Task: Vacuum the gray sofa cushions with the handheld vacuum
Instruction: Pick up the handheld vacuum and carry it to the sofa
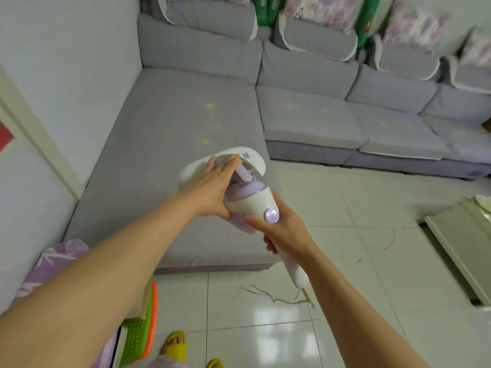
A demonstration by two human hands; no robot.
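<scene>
The white and lilac handheld vacuum (248, 193) hangs over the near right part of the gray chaise cushion (164, 160). My right hand (283, 229) grips its handle just below the round lilac button. My left hand (212, 191) wraps around the lilac dust cup, thumb under the body, fingers reaching onto the wide white head. Small yellow specks (210, 106) lie on the chaise cushion beyond the vacuum. More specks (291, 105) dot the adjoining gray seat cushion (313, 115). The vacuum's cord (276, 298) trails onto the floor.
Gray back cushions (199, 49) and stacked gray-and-floral pillows (318, 35) line the sofa's rear. White tiled floor (345, 208) spreads to the right, with a cream low cabinet (459, 248) at the right edge. Green and orange baskets (140, 328) stand near my yellow slippers (175, 343).
</scene>
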